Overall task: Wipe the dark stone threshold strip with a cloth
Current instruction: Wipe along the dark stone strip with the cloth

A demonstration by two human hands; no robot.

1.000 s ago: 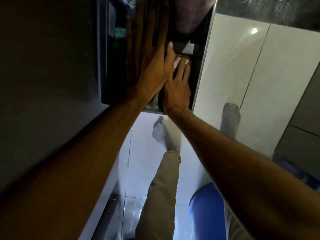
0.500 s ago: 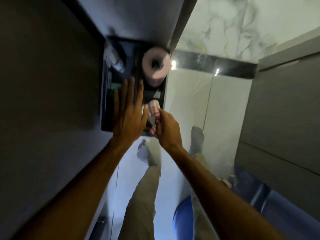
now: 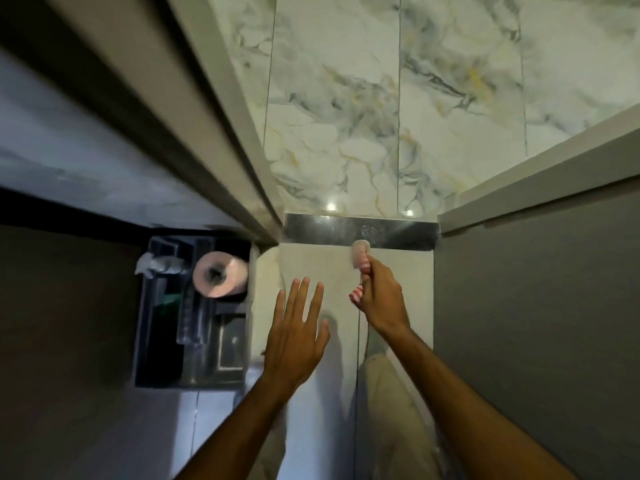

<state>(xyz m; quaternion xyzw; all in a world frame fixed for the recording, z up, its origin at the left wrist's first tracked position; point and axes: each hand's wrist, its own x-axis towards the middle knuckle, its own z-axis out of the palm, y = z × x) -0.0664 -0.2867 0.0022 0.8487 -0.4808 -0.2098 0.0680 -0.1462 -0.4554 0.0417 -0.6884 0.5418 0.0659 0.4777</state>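
The dark polished stone threshold strip (image 3: 360, 232) runs across the doorway between pale floor tile and veined marble tile. My right hand (image 3: 381, 299) is shut on a pink-and-white cloth (image 3: 360, 254), whose upper end sticks out of the fist and reaches the strip's near edge. A striped bit of the cloth also shows below the fist. My left hand (image 3: 298, 336) hovers open with fingers spread over the pale tile, left of the right hand and short of the strip.
A dark storage niche (image 3: 194, 317) at the left holds a pink toilet roll (image 3: 220, 278) and crumpled white material (image 3: 157, 265). A grey door frame (image 3: 239, 133) slants in from the upper left. A grey cabinet (image 3: 536, 306) fills the right. My trouser leg (image 3: 391, 410) shows below.
The view swung from the niche toward the doorway. My right hand drew the cloth out of the niche and moved right to the strip's edge. My left hand left the niche and hangs open.
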